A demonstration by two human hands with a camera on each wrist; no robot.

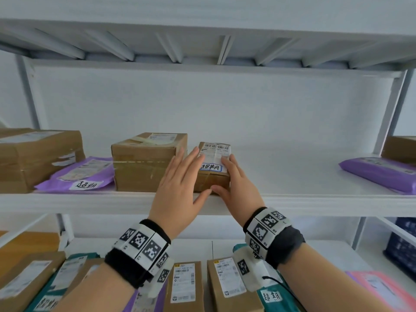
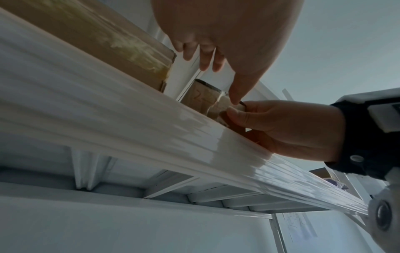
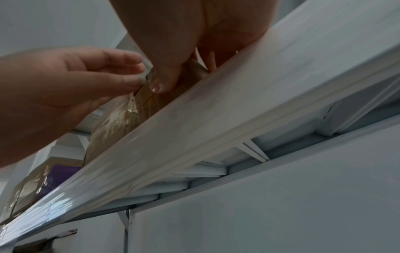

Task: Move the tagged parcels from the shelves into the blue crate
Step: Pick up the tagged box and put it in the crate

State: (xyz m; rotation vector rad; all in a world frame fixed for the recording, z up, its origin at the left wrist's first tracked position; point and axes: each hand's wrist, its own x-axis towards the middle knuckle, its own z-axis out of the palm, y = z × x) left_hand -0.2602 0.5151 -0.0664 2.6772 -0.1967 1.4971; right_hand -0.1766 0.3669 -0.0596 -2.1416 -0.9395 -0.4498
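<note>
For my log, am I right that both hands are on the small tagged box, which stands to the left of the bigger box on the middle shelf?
Not quite: the small tagged box stands to the right of the bigger box, not the left, as the head view shows. The rest holds: the left hand and right hand are both on it, on the middle shelf.

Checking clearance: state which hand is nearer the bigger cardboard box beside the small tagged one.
Left. The left hand lies between the bigger box and the small tagged box; the right hand grips the small box's far side.
</note>
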